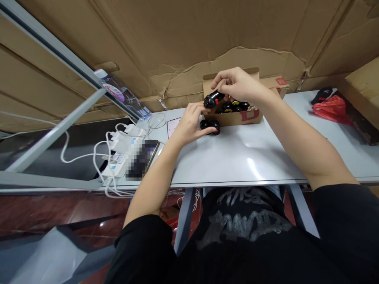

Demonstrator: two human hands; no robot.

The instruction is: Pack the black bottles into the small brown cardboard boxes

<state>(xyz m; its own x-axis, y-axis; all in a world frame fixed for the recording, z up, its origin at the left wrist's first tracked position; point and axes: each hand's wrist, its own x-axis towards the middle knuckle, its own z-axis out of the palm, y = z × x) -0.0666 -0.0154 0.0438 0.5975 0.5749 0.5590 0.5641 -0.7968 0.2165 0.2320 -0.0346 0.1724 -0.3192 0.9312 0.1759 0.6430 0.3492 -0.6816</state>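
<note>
The fingers (220,81) of the right hand (241,85) are drawn narrow, pinching a glossy black piece with a red tip (213,99) just above the cardboard box (247,118). The fingers (197,112) of the left hand (188,126) curl down onto a black wheeled piece (211,127) on the worktop (251,157), just in front of the box; I can't tell whether they grip it or only rest on it. Inside the box sit more black pieces with yellow marks (236,105): at least four show, crowded too tightly for a sure count. So one piece is in the air, one stands out on the worktop, and the others remain boxed. Left of the box lie one phone (173,127), a tangle of white chargers and cables (124,144), and one clear plastic bottle (122,96) on its side. Right of the box are one red plastic bag (333,110) and one black object (322,95).
</note>
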